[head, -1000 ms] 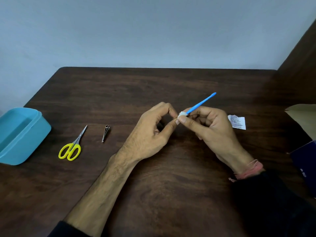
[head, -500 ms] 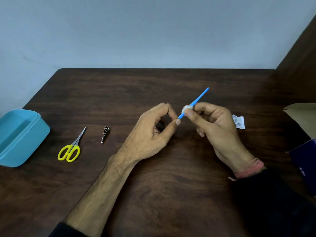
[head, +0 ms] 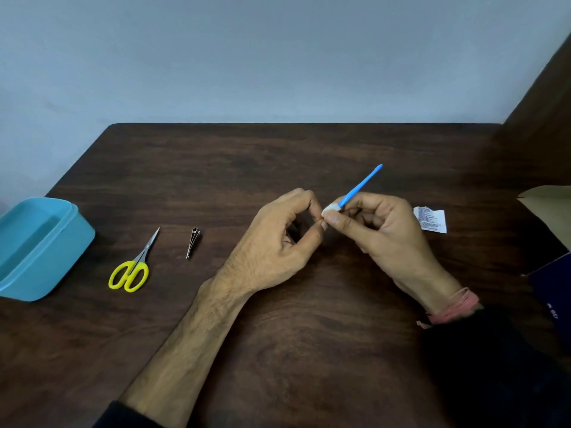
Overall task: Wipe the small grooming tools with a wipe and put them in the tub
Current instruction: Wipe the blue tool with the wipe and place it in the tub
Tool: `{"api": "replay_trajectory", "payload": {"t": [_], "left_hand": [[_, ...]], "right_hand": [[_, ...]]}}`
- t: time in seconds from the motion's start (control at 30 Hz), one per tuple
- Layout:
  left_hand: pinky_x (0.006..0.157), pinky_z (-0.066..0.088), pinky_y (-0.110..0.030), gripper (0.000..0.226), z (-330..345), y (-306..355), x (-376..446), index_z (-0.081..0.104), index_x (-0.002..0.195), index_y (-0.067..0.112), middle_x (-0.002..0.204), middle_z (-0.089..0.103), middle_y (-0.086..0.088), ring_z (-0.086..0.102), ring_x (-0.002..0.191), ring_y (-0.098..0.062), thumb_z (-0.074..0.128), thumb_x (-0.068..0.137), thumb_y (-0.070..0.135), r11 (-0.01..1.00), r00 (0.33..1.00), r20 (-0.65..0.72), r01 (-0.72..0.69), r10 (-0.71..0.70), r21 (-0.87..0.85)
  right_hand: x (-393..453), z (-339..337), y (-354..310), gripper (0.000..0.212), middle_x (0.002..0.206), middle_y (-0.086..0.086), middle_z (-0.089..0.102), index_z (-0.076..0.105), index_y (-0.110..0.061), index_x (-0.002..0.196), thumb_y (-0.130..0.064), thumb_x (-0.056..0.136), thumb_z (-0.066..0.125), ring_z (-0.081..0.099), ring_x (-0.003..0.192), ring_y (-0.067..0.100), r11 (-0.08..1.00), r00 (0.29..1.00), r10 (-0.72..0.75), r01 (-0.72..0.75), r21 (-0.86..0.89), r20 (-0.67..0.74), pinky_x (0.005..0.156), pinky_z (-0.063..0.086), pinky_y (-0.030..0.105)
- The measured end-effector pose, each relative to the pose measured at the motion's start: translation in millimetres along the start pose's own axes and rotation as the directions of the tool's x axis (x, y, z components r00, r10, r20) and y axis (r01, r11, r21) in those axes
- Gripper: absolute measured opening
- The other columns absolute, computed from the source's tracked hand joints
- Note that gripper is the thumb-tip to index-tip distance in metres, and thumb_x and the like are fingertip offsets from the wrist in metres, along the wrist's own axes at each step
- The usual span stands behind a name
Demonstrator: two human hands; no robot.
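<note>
On the surface, the tub sat far left, the scissors to its right, then the nail clipper. Both hands met mid-surface; a wipe packet lay right of them.

Table: dark wood grain, smooth, slight sheen. Tub: turquoise plastic, smooth, semi-matt. Scissors: shiny metal blades, glossy yellow plastic handles. Nail clipper: polished metal. Blue stick tool: smooth plastic. Wipe: white, soft, matt. Sachet: crinkled printed white wrapper. Cardboard flap: matt brown.
</note>
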State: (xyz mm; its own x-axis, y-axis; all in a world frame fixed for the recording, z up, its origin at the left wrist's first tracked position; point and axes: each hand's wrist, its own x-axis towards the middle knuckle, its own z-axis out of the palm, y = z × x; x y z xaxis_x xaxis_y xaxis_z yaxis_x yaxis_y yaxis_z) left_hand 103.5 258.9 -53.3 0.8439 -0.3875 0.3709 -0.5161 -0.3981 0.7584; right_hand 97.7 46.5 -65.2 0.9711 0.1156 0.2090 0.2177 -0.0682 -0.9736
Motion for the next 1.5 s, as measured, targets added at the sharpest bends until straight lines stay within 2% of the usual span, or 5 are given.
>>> {"api": "replay_trajectory", "payload": {"t": [0.4,0.57,0.77,0.93,1.5], "left_hand": [[0.063,0.047,-0.016,0.013,0,4,0,0.067,0.094,0.015,0.092,0.064,0.006,0.066,0.079,-0.017,0.073,0.103,0.009,1.000,1.000,0.010,0.018,-0.018,-0.012],[0.057,0.060,-0.036,0.015,-3,5,2,0.067,0.095,0.017,0.091,0.067,-0.009,0.064,0.076,-0.016,0.069,0.109,0.014,0.966,0.984,0.114,0.157,-0.136,-0.207],[0.049,0.055,-0.022,0.021,-12,28,6,0.073,0.081,0.020,0.091,0.074,-0.004,0.066,0.076,-0.011,0.063,0.099,0.014,0.588,0.890,0.381,0.453,-0.252,-0.670],[0.046,0.056,-0.021,0.020,-10,32,6,0.072,0.085,0.016,0.090,0.073,-0.002,0.066,0.075,-0.009,0.059,0.100,0.016,0.431,0.848,0.462,0.531,-0.261,-0.730],[0.050,0.061,-0.024,0.024,-7,34,6,0.077,0.083,0.021,0.084,0.069,0.002,0.065,0.076,-0.007,0.068,0.104,0.029,0.542,0.876,0.356,0.481,-0.324,-0.689]], "right_hand": [[0,-1,-2,0.003,0.087,0.001,0.080,0.085,-0.021,0.098,-0.022,0.096,0.082,0.053,0.063,0.005,0.999,0.999,0.036,-0.036,-0.018,0.000,0.058,0.042,0.017],[1,-2,-4,0.009,0.093,0.006,0.075,0.085,-0.023,0.095,-0.031,0.091,0.084,0.047,0.069,0.016,0.991,0.998,0.067,-0.067,0.119,0.003,0.052,0.033,0.020],[-6,6,-14,0.016,0.087,-0.004,0.069,0.074,-0.008,0.099,-0.021,0.090,0.075,0.041,0.055,0.002,0.899,0.987,0.101,-0.146,0.413,0.129,0.052,0.032,0.019],[-7,8,-17,0.018,0.085,-0.009,0.069,0.076,-0.014,0.096,-0.028,0.085,0.077,0.037,0.057,0.003,0.842,0.980,0.147,-0.194,0.503,0.132,0.054,0.031,0.020],[-5,10,-19,0.016,0.088,-0.005,0.073,0.085,-0.017,0.090,-0.028,0.078,0.082,0.042,0.053,0.002,0.845,0.982,0.176,-0.188,0.501,0.071,0.051,0.030,0.018]]}}
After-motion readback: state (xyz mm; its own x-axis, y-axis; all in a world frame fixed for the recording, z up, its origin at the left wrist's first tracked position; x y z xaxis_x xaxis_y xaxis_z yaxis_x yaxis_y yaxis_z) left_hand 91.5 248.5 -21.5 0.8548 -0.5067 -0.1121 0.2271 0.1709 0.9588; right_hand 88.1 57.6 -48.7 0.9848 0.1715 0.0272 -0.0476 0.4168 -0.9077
